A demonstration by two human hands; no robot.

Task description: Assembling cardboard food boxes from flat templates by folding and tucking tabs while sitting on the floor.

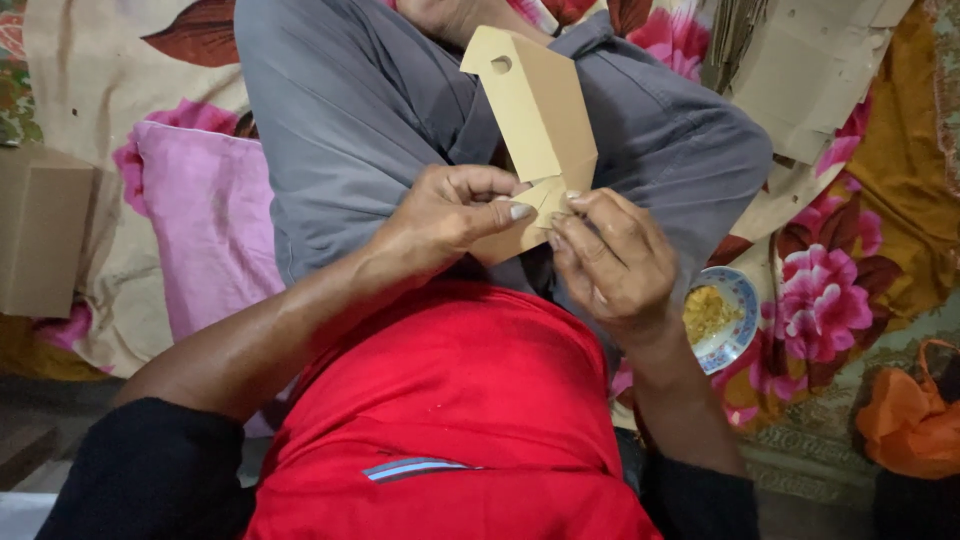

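Where my two hands meet over my lap, I hold a small flat-folded cardboard box [535, 120] of plain brown card, its lower end pinched between them and its upper end rising away from the grip toward my knees. Near that far tip a small round hole is punched through the card. My left hand [450, 215] is closed on the bottom flaps from the left, thumb and fingertips pressed onto the folded card. My right hand [615, 260] grips the same flaps from the right, fingers curled in and touching the card just beside the left thumb. Behind the box, beyond the grip, my grey trousers [360, 110] fill the view, and below the hands my red shirt [450, 400] hides whatever lies under them. Just right of my right wrist, a patterned dish [735, 295] with yellow crumbly stuff in it rests on the flowered cloth [830, 290]. Farther up to the right lies a stack of flat cardboard sheets [820, 70]. Well off to the left sit a pink cushion [205, 230] and a made-up brown box [40, 230]. An orange bag [905, 420] sits low at the right edge.
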